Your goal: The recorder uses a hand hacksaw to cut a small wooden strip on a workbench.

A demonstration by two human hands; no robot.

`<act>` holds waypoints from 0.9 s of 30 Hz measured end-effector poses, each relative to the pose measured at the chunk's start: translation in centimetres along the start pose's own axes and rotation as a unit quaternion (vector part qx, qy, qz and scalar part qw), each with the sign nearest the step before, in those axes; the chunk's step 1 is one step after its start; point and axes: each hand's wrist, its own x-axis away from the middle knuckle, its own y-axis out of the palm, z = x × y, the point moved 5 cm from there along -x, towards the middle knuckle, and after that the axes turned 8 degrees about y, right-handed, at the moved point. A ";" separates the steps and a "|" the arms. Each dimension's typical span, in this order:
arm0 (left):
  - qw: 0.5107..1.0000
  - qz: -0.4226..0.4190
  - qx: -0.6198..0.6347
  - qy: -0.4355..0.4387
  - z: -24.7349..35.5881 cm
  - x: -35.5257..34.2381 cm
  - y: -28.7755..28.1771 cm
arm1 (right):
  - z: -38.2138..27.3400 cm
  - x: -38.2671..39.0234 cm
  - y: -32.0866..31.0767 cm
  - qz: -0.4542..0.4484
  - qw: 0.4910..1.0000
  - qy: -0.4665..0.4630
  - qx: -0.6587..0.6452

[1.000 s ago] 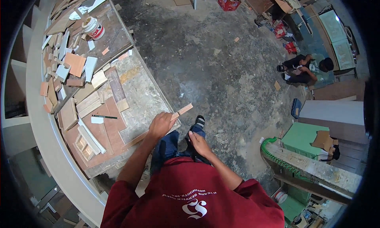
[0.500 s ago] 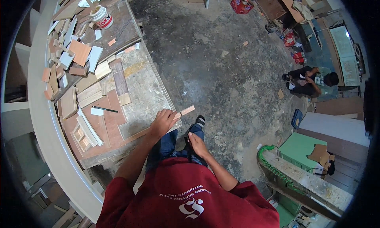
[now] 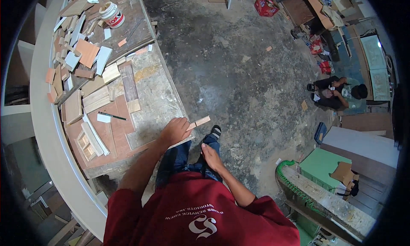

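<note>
My left hand (image 3: 175,131) is closed on a thin wooden strip (image 3: 201,122), knuckles up, at the near right corner of the workbench (image 3: 154,85). The strip's free end pokes out past my fingers and over the corner, angled up to the right above the floor (image 3: 230,75); dark line across it close to my hand. My right hand (image 3: 212,156) is down in front of my thigh, off the bench and apart from the strip, fingers bunched together; too small and shadowed here to tell whether it's holding anything.

On the bench, left of my left hand: reddish-brown board (image 3: 121,127), with a small wooden frame (image 3: 88,147) on it and a white strip (image 3: 96,136) leaning along the frame's right side. Dark pencil (image 3: 112,116) lies just beside a small white piece (image 3: 103,118). Farther up, a pile of offcuts (image 3: 77,62) in wood and white, with an orange-brown square (image 3: 87,53) on top. Open white tub (image 3: 113,16) past that, wooden stick upright in it.

Right side: another person (image 3: 337,93) sits low in a dark cap, well apart from me. Green cabinet (image 3: 318,167) and coiled green hose (image 3: 287,184) lower right. Red box (image 3: 266,6) up top on the floor.
</note>
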 end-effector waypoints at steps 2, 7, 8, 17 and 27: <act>1.000 0.003 0.006 -0.005 0.0 0.0 0.0 | 0.1 -0.2 0.0 0.002 1.000 0.006 0.001; 1.000 0.005 0.018 -0.016 -0.4 0.2 0.1 | -0.4 -0.9 -0.4 0.011 1.000 0.011 0.023; 1.000 0.008 0.021 -0.017 -0.5 0.3 0.0 | -0.9 -1.0 -0.4 0.008 0.999 -0.001 0.032; 0.999 0.017 0.033 -0.039 -0.7 0.6 0.3 | -0.8 -0.3 -0.1 0.009 0.999 0.000 0.050; 0.998 -0.010 0.006 -0.054 -0.9 0.9 0.9 | 1.4 1.9 0.5 0.054 0.994 0.003 0.098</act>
